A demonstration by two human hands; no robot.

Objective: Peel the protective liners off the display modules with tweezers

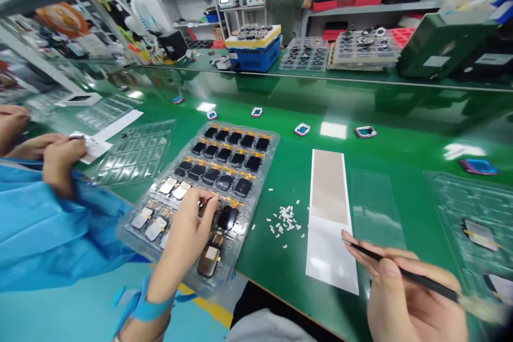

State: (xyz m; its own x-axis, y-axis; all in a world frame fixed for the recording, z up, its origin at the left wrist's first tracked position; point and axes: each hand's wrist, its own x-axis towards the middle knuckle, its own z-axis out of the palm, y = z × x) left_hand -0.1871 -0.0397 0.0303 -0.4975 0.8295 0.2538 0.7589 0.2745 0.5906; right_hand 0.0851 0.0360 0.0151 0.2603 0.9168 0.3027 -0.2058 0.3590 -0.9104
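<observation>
My left hand [191, 224] reaches over a clear plastic tray [262, 171] of small dark screen modules, fingers curled down on one module [208, 207] in the near rows. Beside it lies another dark module [228, 217]. My right hand [409, 291] is at the lower right, closed on thin black tweezers [404, 273] whose tip points left over a long white and grey strip [331, 214]. A blue wrist strap [146, 307] circles my left wrist.
A person in a blue coat [48, 224] works at the left with hands [60, 157] on paper. Small white bits [285, 219] lie on the green belt [360, 101]. Framed parts [302, 129] ride the belt. Another tray [473, 224] sits right. A person [284, 5] stands at the back shelves.
</observation>
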